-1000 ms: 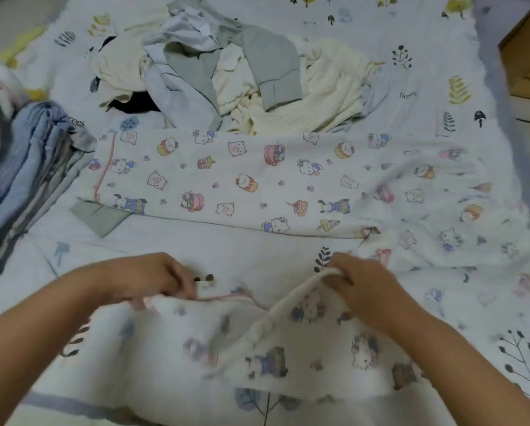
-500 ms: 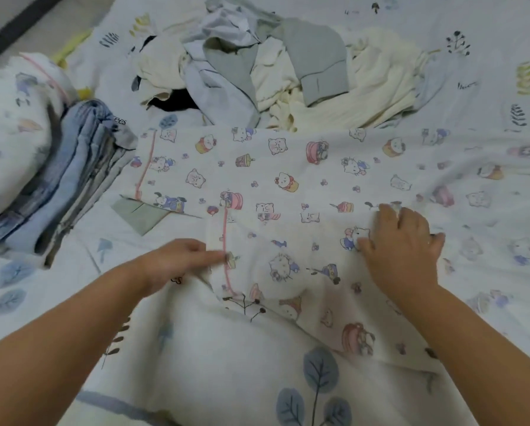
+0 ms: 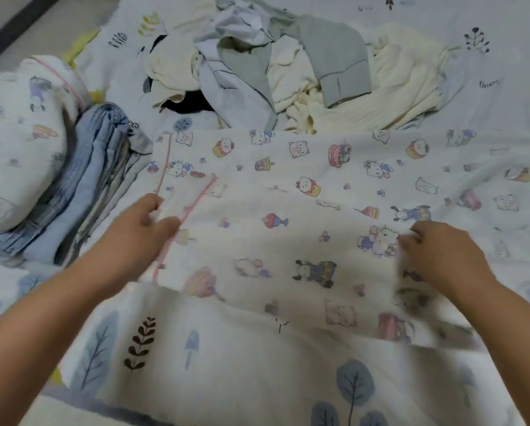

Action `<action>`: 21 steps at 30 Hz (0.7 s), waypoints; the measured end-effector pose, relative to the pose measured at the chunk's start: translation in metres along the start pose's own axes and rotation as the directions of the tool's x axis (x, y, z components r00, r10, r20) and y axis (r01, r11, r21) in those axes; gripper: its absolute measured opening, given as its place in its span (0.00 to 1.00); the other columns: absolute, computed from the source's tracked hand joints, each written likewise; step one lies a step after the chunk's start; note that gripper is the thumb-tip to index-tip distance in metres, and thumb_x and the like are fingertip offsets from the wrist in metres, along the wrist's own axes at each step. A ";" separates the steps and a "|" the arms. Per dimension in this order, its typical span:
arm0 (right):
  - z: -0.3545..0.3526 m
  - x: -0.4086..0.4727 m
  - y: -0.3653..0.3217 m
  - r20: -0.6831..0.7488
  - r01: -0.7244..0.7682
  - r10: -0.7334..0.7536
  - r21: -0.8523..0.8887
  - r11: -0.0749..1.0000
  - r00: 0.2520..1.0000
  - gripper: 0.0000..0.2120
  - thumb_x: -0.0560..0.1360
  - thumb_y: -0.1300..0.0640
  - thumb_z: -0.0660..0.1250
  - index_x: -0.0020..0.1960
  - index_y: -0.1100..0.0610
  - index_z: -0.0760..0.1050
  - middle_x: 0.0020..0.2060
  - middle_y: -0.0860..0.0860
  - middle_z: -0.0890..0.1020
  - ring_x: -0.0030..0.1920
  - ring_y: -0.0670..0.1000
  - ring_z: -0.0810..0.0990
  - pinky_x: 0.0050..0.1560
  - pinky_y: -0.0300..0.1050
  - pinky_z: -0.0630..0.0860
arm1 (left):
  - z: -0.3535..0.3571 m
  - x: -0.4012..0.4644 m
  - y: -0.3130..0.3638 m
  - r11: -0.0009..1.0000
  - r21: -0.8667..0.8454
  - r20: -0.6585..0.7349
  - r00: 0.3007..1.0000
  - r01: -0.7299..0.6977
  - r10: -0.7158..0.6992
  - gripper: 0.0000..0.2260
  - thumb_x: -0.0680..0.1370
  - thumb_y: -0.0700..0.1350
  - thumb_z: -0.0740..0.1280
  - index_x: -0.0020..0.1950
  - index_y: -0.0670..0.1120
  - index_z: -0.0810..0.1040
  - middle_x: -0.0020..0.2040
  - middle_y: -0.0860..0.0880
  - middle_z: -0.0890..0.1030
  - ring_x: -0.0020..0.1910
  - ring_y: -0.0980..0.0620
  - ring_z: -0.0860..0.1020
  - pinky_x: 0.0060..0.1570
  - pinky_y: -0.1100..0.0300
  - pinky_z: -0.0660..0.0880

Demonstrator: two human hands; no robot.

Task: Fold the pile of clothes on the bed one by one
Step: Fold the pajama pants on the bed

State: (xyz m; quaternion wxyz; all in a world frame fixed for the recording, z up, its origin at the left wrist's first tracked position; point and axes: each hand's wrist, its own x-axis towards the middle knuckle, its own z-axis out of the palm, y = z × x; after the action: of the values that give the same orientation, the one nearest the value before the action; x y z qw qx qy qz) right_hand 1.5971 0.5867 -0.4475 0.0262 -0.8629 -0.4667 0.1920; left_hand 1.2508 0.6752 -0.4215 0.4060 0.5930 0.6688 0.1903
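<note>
A white cartoon-print garment with pink-trimmed cuffs lies spread across the bed, its near leg folded over the far one. My left hand pinches the pink-trimmed cuff edge at the garment's left end. My right hand grips the upper layer's fabric on the right side. Behind the garment sits the unfolded pile of clothes, grey, cream, pale blue and black pieces tangled together.
A stack of folded clothes, denim blue and grey, lies at the left with a folded cartoon-print piece beside it. The leaf-print bedsheet spreads toward me. The floor shows at the top left.
Both hands have carried the near leg of the garment away from me and laid it over the far leg. The hands have moved farther apart along the fabric.
</note>
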 end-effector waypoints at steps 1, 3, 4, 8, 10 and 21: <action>0.003 0.000 -0.010 0.014 0.023 -0.023 0.021 1.000 1.000 0.12 0.78 0.55 0.58 0.38 0.60 0.68 0.35 0.55 0.75 0.39 0.57 0.73 0.36 0.46 0.65 | -0.014 0.003 -0.008 0.997 0.076 -0.016 1.000 0.016 -0.015 0.05 0.77 0.42 0.65 0.42 0.49 0.72 0.34 0.49 0.79 0.28 0.53 0.77 0.29 0.60 0.73; 0.016 -0.004 -0.034 0.007 0.090 -0.090 0.023 0.996 0.996 0.09 0.78 0.53 0.59 0.43 0.58 0.70 0.40 0.56 0.77 0.42 0.56 0.72 0.40 0.47 0.66 | -0.034 0.013 -0.031 0.945 0.308 -0.036 0.994 0.108 -0.102 0.04 0.77 0.42 0.65 0.45 0.46 0.71 0.38 0.46 0.78 0.31 0.50 0.74 0.35 0.59 0.68; 0.026 -0.009 -0.045 -0.005 0.112 -0.112 -0.006 0.994 0.994 0.08 0.78 0.53 0.59 0.48 0.57 0.71 0.44 0.56 0.78 0.45 0.56 0.72 0.43 0.47 0.67 | -0.039 0.016 -0.043 0.889 0.426 -0.040 0.985 0.167 -0.165 0.06 0.77 0.43 0.65 0.45 0.44 0.69 0.41 0.43 0.78 0.35 0.46 0.73 0.38 0.57 0.65; 0.069 -0.034 -0.071 -0.025 0.182 -0.193 -0.234 0.955 0.981 0.24 0.76 0.52 0.61 0.70 0.55 0.62 0.65 0.57 0.68 0.66 0.58 0.64 0.65 0.58 0.62 | -0.031 0.013 -0.078 0.584 0.786 -0.045 0.961 0.203 -0.273 0.09 0.78 0.46 0.63 0.50 0.41 0.68 0.49 0.39 0.78 0.46 0.41 0.76 0.41 0.55 0.68; 0.082 -0.049 -0.079 -0.053 0.209 -0.227 -0.231 0.950 0.972 0.26 0.75 0.55 0.61 0.71 0.56 0.62 0.69 0.60 0.64 0.70 0.60 0.61 0.67 0.63 0.59 | -0.013 0.013 -0.083 0.568 0.812 -0.070 0.990 0.130 -0.126 0.09 0.78 0.44 0.60 0.54 0.39 0.68 0.52 0.38 0.76 0.50 0.38 0.75 0.44 0.49 0.71; 0.125 -0.107 -0.060 0.255 0.484 -0.436 -0.172 0.858 0.863 0.23 0.44 0.49 0.83 0.35 0.55 0.80 0.37 0.52 0.82 0.38 0.53 0.82 0.36 0.43 0.79 | 0.089 0.054 -0.055 0.519 0.732 0.346 0.897 -0.442 0.276 0.15 0.79 0.47 0.57 0.65 0.49 0.71 0.58 0.49 0.78 0.58 0.48 0.74 0.61 0.53 0.63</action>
State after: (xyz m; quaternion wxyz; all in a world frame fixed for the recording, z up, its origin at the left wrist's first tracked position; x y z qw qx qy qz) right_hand 1.4519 0.5165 -0.5165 -0.0772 -0.6978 -0.6795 0.2132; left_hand 1.2859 0.6941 -0.5326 0.1111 0.8506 0.5034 -0.1036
